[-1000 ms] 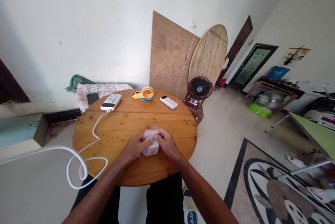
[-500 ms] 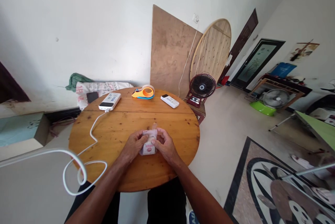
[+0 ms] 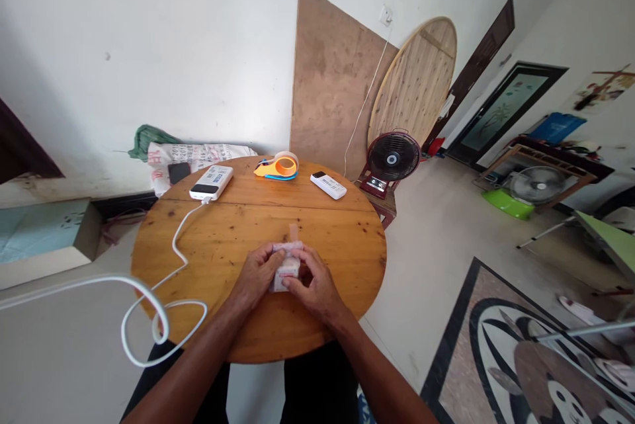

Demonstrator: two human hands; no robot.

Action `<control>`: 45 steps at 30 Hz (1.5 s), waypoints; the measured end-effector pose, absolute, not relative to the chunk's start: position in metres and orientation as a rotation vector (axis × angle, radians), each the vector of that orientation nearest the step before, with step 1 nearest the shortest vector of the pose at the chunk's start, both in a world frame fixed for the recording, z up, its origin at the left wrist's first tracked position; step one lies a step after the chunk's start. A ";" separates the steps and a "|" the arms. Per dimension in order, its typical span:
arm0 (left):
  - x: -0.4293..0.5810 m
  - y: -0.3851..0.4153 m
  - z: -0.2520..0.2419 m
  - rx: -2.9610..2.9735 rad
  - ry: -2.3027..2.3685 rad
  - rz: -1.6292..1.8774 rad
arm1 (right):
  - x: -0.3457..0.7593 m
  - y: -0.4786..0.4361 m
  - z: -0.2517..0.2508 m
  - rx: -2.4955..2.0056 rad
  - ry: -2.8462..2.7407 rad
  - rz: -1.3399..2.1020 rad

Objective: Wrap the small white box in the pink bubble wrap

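Head view: left hand partly hides packet.

Bare fingers, bare forearms — black trousers.

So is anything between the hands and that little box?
Nothing I can see: the left hand and right hand both touch the small pink-and-white box. The orange tape dispenser sits farther back.
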State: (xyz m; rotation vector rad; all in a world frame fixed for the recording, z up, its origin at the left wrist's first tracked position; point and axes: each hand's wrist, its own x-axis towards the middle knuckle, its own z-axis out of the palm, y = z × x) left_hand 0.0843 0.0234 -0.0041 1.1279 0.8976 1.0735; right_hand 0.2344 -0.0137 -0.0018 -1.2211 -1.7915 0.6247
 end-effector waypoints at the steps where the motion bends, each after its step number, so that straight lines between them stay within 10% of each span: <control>1: 0.085 0.023 -0.005 1.131 0.903 1.085 | 0.234 -0.014 -0.001 -1.221 -1.802 0.617; 20: 0.087 0.014 0.009 0.930 0.836 1.080 | 0.229 -0.013 -0.001 -1.251 -1.819 0.492; 34: 0.078 0.015 0.006 1.029 0.718 0.986 | 0.240 -0.005 -0.006 -1.013 -1.358 1.230; 45: 0.079 0.016 0.006 0.963 0.747 0.963 | 0.238 -0.008 -0.005 -1.211 -1.553 0.866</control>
